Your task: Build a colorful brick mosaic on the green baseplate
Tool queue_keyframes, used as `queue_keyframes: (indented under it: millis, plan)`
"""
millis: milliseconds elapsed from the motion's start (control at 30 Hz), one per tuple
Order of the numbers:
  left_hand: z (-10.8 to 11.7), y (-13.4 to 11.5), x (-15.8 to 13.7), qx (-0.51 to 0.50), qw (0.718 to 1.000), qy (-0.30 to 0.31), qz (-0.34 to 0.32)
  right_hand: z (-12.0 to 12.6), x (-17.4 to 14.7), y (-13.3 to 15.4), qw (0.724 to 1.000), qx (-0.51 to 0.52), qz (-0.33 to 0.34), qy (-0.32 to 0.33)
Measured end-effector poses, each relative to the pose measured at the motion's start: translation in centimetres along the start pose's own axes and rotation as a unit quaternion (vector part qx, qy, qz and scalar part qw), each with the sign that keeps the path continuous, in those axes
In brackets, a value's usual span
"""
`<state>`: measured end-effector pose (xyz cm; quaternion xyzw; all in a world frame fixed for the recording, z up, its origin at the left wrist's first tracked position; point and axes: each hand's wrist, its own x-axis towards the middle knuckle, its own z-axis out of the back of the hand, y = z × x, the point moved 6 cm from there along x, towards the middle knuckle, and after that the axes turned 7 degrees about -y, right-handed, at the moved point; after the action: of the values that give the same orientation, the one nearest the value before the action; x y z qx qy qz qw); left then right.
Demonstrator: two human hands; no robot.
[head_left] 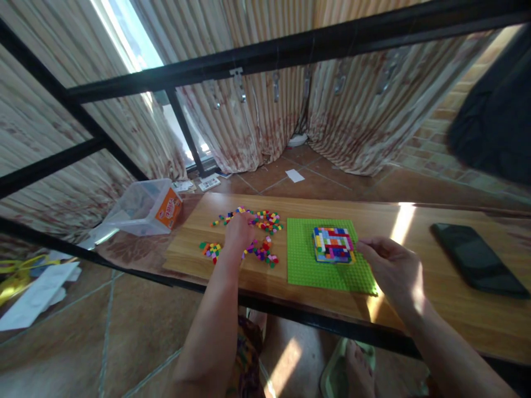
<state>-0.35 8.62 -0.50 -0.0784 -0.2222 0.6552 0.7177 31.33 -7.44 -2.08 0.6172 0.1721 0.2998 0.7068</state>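
Observation:
My left hand (240, 231) reaches into loose toy bricks (265, 221) of many colours on the left part of the wooden board. Its fingers are blurred and partly hidden behind the back of the hand. A green baseplate (301, 260) carries a low rectangular build of coloured bricks (333, 245). At the right side of that build is my right hand (390, 266), thumb and forefinger pinched together near its edge. Whether a small brick sits between those fingertips is too small to tell.
A black phone (477, 257) lies on the board (415, 243) at the right. To the left stands a clear plastic box (143, 207) with an orange label. Black metal bars (290, 47) cross in front of the curtains. Papers (295, 176) lie on the tiled floor.

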Motion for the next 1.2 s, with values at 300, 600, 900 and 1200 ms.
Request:
queue_keyframes:
  millis: [300,600,900,1200]
  plan:
    - [-2.4,-1.9,-0.4,0.036,0.996,0.025,-0.083,-0.2,-0.2,0.2,0.999,-0.037,0.013,0.014]
    - [-1.2,-2.3,-0.7,0.042,0.995,0.031,-0.086,-0.3,-0.2,0.5,0.998,-0.028,0.051,0.018]
    - [-2.0,-8.0,-4.4,-0.289,0.947,0.089,-0.113,-3.2,-2.3,2.6,0.987,0.014,0.093,0.134]
    - [-3.6,-12.9,-7.3,-0.474,0.836,0.249,-0.12,-4.4,-3.2,3.4,0.962,-0.002,0.17,0.214]
